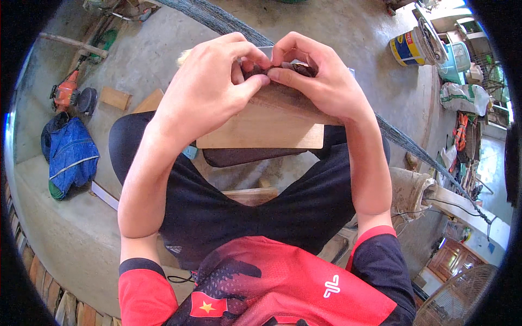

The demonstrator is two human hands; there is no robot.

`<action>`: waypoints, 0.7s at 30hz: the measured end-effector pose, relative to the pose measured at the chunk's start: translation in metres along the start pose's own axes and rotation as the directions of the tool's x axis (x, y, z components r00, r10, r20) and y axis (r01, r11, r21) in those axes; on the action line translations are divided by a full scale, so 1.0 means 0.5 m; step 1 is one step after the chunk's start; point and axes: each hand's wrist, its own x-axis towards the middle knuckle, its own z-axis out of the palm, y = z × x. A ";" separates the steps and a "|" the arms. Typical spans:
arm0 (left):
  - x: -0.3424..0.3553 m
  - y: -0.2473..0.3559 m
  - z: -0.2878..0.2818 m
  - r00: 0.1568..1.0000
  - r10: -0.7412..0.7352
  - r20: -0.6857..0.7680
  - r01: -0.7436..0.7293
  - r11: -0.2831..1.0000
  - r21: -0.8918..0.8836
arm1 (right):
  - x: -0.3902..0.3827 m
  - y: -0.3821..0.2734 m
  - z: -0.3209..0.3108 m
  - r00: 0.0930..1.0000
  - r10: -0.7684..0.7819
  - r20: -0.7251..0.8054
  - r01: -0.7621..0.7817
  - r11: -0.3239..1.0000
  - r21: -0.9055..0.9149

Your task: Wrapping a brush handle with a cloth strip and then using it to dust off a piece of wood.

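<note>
Your left hand [204, 92] and right hand [315, 76] meet over the far edge of a flat wooden board [261, 127], which rests across your knees above your black shorts [217, 206]. Both grips are pressed together: thumb and fingertips of each hand pinch a small dark brown piece [283, 68] at the top of the board. What that piece is I cannot tell; it looks thin and crumpled, perhaps sandpaper or a scrap of leather, and most of it is hidden under your fingers.

The board looks stiff and smooth-faced, light enough to steady with one hand, and it should not bend. Its long edges, or the near corners that stand clear of your hands, give the safest hold; the flat face may slide on the cloth of your shorts. The dark piece looks soft and pliable, so it will likely fold or slip unless you keep it pinched close to where it meets the wood. A pale, thin strip [265, 51] shows just behind your fingers, but its nature is unclear.

As for containers, a blue and yellow bucket [410, 46] stands well apart on the concrete floor [337, 27] at upper right, tilted in this view; something round sits at its mouth, and its contents cannot be seen. Beside it is a pale green plastic tub [457, 57], contents likewise hidden.
</note>
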 end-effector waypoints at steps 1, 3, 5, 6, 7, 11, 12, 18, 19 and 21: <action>0.000 0.003 0.001 1.000 -0.006 -0.004 0.006 0.998 0.063 | 0.001 0.000 -0.003 0.999 0.036 0.024 -0.037 0.998 0.044; -0.002 0.006 0.005 1.000 0.024 -0.014 -0.022 0.994 0.106 | 0.003 -0.001 -0.007 0.996 0.071 0.048 -0.075 0.993 0.086; -0.004 0.006 0.009 0.998 0.056 -0.024 -0.052 0.987 0.150 | 0.005 -0.002 -0.009 0.995 0.064 0.076 -0.076 0.984 0.158; -0.005 0.006 0.011 0.996 0.080 -0.038 -0.071 0.976 0.206 | 0.005 -0.001 -0.013 0.995 0.064 0.075 -0.075 0.985 0.157; -0.006 0.005 0.013 0.993 0.106 -0.050 -0.089 0.961 0.260 | 0.003 0.002 -0.019 0.993 0.070 0.093 -0.083 0.985 0.149; -0.009 0.005 0.018 0.981 0.183 -0.065 -0.152 0.933 0.326 | 0.002 0.014 -0.024 0.993 0.035 0.114 -0.046 0.995 0.094; -0.007 0.007 0.014 0.986 0.162 -0.046 -0.142 0.946 0.292 | 0.001 0.013 -0.025 0.993 0.036 0.111 -0.046 0.995 0.093; 0.001 0.003 -0.007 0.996 0.081 0.024 -0.084 0.984 0.157 | -0.001 -0.002 -0.024 0.995 0.044 0.094 -0.052 0.995 0.083; 0.001 0.003 -0.009 0.999 0.046 0.026 -0.049 0.995 0.087 | 0.000 0.004 -0.025 0.993 0.023 0.118 -0.029 0.998 0.056; 0.002 0.005 -0.013 0.998 0.041 0.046 -0.044 0.997 0.070 | -0.002 0.008 -0.026 0.990 0.003 0.140 -0.007 1.000 0.029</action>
